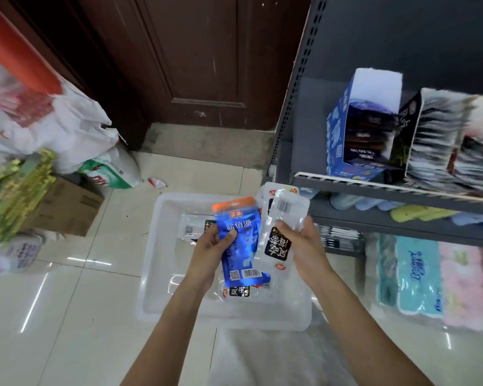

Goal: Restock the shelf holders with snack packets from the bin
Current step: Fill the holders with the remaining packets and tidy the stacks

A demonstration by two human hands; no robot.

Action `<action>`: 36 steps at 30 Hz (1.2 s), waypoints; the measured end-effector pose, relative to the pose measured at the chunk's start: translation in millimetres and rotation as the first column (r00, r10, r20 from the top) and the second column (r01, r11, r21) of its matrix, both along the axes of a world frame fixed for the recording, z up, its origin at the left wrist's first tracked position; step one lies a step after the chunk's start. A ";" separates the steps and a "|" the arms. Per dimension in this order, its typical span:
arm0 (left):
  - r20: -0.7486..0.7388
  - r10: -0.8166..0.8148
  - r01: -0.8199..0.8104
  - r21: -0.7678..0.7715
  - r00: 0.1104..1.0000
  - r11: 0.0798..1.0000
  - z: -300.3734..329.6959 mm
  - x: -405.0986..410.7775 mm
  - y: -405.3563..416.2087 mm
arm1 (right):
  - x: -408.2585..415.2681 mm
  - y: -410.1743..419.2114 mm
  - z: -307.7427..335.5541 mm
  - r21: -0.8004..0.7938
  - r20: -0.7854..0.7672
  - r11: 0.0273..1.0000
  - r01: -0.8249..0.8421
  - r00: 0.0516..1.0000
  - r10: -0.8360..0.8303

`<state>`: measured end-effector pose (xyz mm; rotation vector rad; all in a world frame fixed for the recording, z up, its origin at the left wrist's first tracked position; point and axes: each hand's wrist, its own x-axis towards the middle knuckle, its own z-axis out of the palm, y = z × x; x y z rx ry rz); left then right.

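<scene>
My left hand [211,247] grips a blue snack packet [241,247] with an orange top, thumb across its front. My right hand [304,246] holds a clear packet with a black label [282,232], and more packets are fanned behind it. Both hands hover over a white plastic bin [162,246] on the floor. A few clear packets [191,227] lie inside the bin. On the shelf at the right stand a blue holder box [343,135] and a black holder box [435,143] filled with packets.
A grey metal shelf rack [388,190] stands at the right, with towels and tissue packs [418,277] below. A cardboard box [67,207], white bags [67,126] and green-yellow packs [14,196] crowd the left. A dark wooden door [201,59] is behind the bin.
</scene>
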<state>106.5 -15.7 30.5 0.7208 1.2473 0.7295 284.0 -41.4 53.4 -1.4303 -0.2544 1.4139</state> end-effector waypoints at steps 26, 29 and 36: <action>0.735 0.026 0.033 -0.066 0.677 0.997 101.3 255.1 -10.2 | 280.1 -59.0 100.4 0.200 0.029 0.957 0.211 0.975 -0.221; 0.665 0.075 -0.064 -0.041 0.743 0.997 118.6 274.6 -11.9 | 309.2 -65.1 100.8 0.197 0.024 0.956 0.219 0.973 -0.228; 0.479 0.068 -0.184 0.199 0.875 0.962 165.6 276.5 25.9 | 327.8 -55.7 105.8 0.164 -0.084 0.956 0.242 0.969 -0.231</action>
